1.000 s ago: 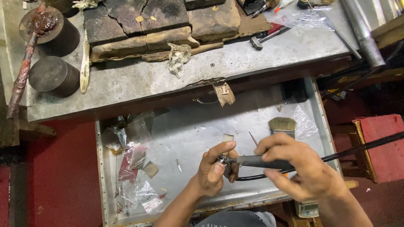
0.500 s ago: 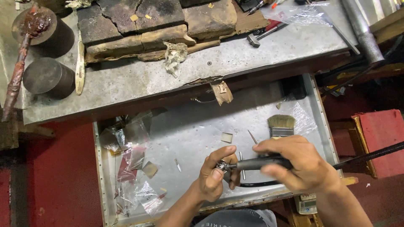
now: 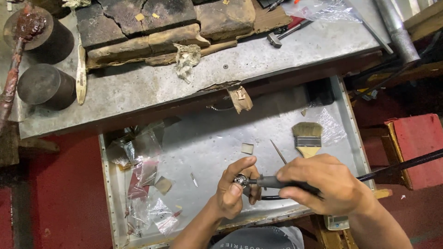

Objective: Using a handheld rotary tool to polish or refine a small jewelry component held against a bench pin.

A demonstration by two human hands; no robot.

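My right hand (image 3: 325,182) grips the dark handle of a rotary handpiece (image 3: 272,183) whose black flexible shaft (image 3: 406,163) runs off to the right. My left hand (image 3: 233,189) pinches the metal chuck tip (image 3: 241,180) of that handpiece between thumb and fingers. Both hands hover over the front of a metal tray drawer (image 3: 207,143). A flat paintbrush (image 3: 308,138) lies in the tray just beyond my right hand, with a thin metal rod (image 3: 278,151) and a small square chip (image 3: 247,148) beside it.
Crumpled plastic bags (image 3: 143,184) fill the tray's left side. On the metal bench top (image 3: 152,87) behind it lie charred blocks (image 3: 161,23), two dark round cylinders (image 3: 44,85), a small hammer (image 3: 286,30) and crumpled paper (image 3: 187,57). A red box (image 3: 417,147) stands at right.
My hands stay together at the tool's tip; the left fingers have shifted slightly around the chuck. The view has drifted a little.
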